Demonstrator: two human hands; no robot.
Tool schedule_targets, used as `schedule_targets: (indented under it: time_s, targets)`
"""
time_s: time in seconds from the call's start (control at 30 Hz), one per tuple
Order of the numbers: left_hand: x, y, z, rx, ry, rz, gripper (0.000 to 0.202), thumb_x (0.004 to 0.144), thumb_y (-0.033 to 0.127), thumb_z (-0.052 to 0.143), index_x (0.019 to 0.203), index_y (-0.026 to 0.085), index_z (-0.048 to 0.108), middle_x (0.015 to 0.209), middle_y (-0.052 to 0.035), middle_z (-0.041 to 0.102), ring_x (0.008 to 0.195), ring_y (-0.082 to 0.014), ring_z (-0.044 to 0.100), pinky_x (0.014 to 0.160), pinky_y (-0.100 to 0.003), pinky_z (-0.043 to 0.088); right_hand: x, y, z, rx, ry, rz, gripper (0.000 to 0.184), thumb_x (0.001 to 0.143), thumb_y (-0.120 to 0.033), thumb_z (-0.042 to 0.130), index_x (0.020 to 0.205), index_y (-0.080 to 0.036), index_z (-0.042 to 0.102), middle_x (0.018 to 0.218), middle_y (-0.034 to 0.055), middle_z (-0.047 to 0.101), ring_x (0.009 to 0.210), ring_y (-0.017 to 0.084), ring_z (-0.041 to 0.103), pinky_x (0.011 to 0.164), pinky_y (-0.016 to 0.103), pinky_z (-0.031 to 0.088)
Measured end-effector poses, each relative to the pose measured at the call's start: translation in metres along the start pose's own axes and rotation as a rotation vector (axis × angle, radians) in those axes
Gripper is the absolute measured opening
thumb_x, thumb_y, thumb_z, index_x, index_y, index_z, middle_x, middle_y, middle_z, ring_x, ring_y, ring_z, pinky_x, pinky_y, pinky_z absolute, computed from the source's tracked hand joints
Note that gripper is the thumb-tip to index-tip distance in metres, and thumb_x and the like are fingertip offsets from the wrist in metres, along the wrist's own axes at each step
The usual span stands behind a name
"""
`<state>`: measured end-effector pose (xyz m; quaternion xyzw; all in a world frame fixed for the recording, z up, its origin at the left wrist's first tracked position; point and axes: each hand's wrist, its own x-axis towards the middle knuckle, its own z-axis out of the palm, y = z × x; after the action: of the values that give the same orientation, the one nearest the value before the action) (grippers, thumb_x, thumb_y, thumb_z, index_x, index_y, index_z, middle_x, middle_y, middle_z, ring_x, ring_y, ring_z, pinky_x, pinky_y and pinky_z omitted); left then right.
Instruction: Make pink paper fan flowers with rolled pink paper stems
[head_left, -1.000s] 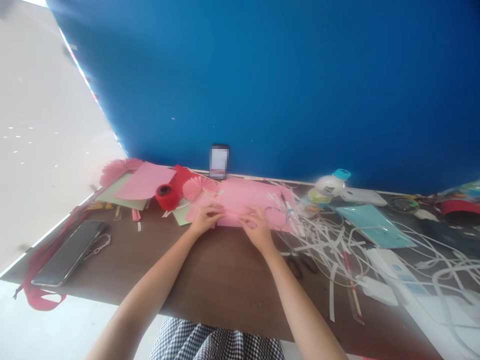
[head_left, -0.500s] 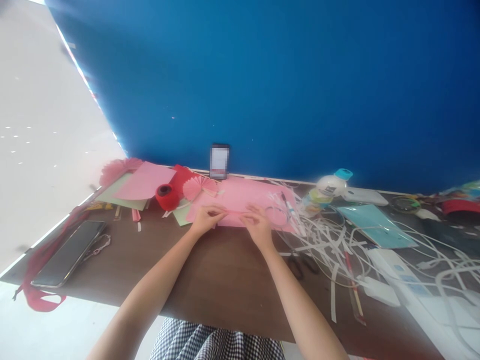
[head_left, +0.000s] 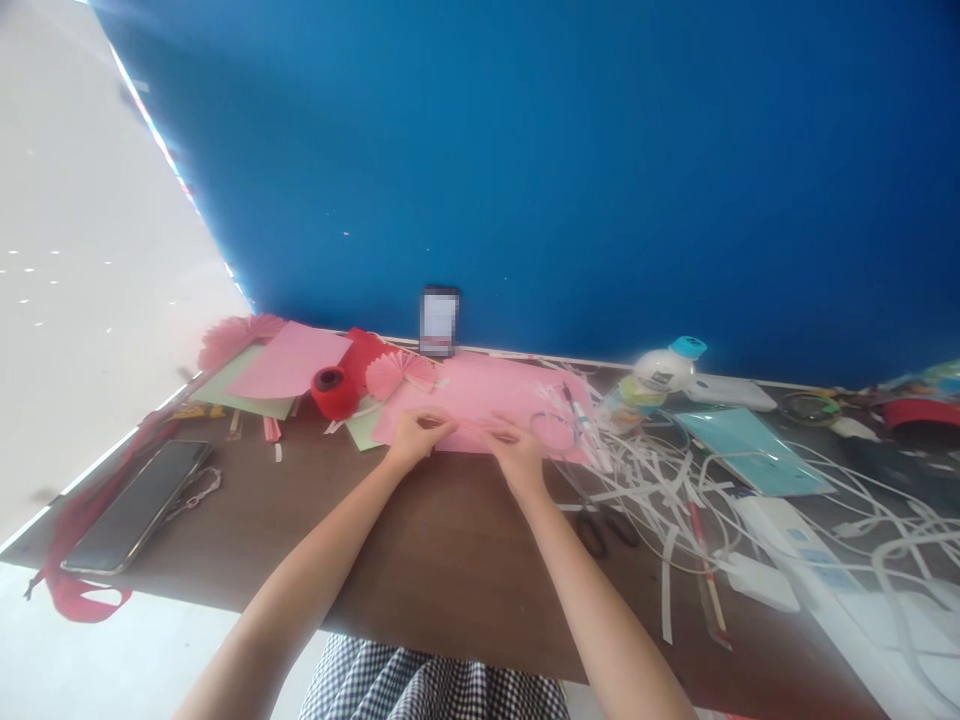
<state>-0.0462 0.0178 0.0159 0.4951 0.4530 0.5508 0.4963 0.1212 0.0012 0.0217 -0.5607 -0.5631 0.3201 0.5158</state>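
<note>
Above the near edge of a pink paper sheet (head_left: 502,388), my left hand (head_left: 415,438) and my right hand (head_left: 519,450) face each other. Thumb and fingers of each hand are pinched together. A narrow pink strip of folded paper (head_left: 470,430) seems to run between the two pinches; it blends into the sheet behind, so its exact shape is hard to see. Just beyond my left hand lies a pleated pink paper fan (head_left: 397,374), with a red roll (head_left: 335,396) beside it. Black-handled scissors (head_left: 604,530) rest to the right of my right wrist.
A phone (head_left: 439,322) leans on the blue wall. Another phone (head_left: 139,510) lies at left. At right stand a white bottle with a blue cap (head_left: 664,370), tangled white cables and paper strips (head_left: 675,485), a teal packet (head_left: 754,450) and a power strip (head_left: 795,545).
The fingers of both hands have shifted slightly along the pink strip, with the right fingertips drawn closer together. Both arms and the things on the table stay almost where they were.
</note>
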Motion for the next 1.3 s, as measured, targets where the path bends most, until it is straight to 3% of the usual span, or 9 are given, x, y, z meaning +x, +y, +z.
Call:
schedule_targets:
  time_s: [0.13,0.2,0.33,0.53,0.73,0.83,1.0,1.3]
  targets:
    - [-0.001,-0.002,0.007,-0.240,0.124,-0.062,0.054,0.048,0.021,0.076,0.093,0.019,0.048,0.085,-0.0020,0.062,0.069,-0.0137,0.062,0.070,-0.032,0.051,-0.002,-0.003,0.003,-0.004,0.040,-0.010,0.016,0.062,-0.031,0.065,0.066,-0.015,0.067,0.099,0.0114,0.061,0.095,0.023,0.056,0.076,0.032,0.049]
    - [-0.002,-0.004,0.011,-0.346,0.112,-0.114,0.061,0.048,0.020,0.077,0.099,0.020,0.042,0.086,-0.0032,0.062,0.073,-0.0150,0.063,0.074,-0.036,0.050,-0.003,-0.004,0.004,0.002,0.052,-0.017,0.017,0.062,-0.032,0.065,0.065,-0.015,0.067,0.097,0.0113,0.061,0.093,0.023,0.057,0.075,0.032,0.050]
    - [-0.002,-0.006,0.016,-0.368,0.037,-0.197,0.055,0.049,0.021,0.077,0.096,0.014,0.049,0.071,-0.0037,0.064,0.072,-0.0183,0.063,0.079,-0.041,0.048,-0.005,-0.005,0.009,0.039,0.038,-0.030,0.019,0.063,-0.033,0.065,0.066,-0.015,0.067,0.097,0.0111,0.061,0.092,0.022,0.057,0.075,0.032,0.049]
    - [-0.004,-0.001,0.016,-0.487,0.130,-0.194,0.045,0.047,0.021,0.078,0.085,0.010,0.058,0.067,-0.0037,0.065,0.068,-0.0166,0.063,0.080,-0.038,0.050,-0.008,-0.009,0.013,0.102,0.132,-0.090,0.021,0.064,-0.037,0.064,0.067,-0.016,0.064,0.084,0.0082,0.063,0.088,0.020,0.058,0.078,0.034,0.048]
    - [-0.006,0.003,0.017,-0.528,0.101,-0.189,0.028,0.050,0.022,0.076,0.065,0.006,0.060,0.062,-0.0054,0.064,0.063,-0.0152,0.063,0.080,-0.035,0.050,-0.005,-0.006,0.013,0.184,0.021,0.017,0.024,0.064,-0.038,0.065,0.071,-0.014,0.063,0.072,0.0059,0.067,0.069,0.018,0.062,0.069,0.032,0.050]
    - [-0.006,0.002,0.019,-0.553,0.115,-0.185,0.031,0.051,0.021,0.076,0.073,0.007,0.060,0.063,-0.0045,0.065,0.065,-0.0156,0.063,0.080,-0.035,0.049,-0.002,-0.004,0.013,0.194,0.033,0.037,0.024,0.064,-0.038,0.064,0.070,-0.014,0.062,0.071,0.0061,0.067,0.069,0.018,0.063,0.069,0.031,0.050]
    - [-0.005,-0.004,0.020,-0.460,0.051,-0.192,0.058,0.051,0.020,0.077,0.104,0.012,0.054,0.073,-0.0047,0.068,0.073,-0.0173,0.064,0.083,-0.036,0.047,-0.001,-0.004,0.013,0.225,0.032,0.072,0.025,0.065,-0.038,0.064,0.069,-0.013,0.062,0.069,0.0064,0.067,0.068,0.019,0.064,0.069,0.032,0.050]
    - [-0.004,-0.005,0.021,-0.552,0.124,-0.221,0.045,0.052,0.020,0.076,0.091,0.009,0.057,0.070,-0.0050,0.066,0.070,-0.0159,0.064,0.082,-0.035,0.048,-0.005,-0.010,0.020,0.306,0.058,0.094,0.025,0.060,-0.036,0.068,0.068,-0.013,0.063,0.068,0.0048,0.067,0.067,0.018,0.064,0.068,0.032,0.052]
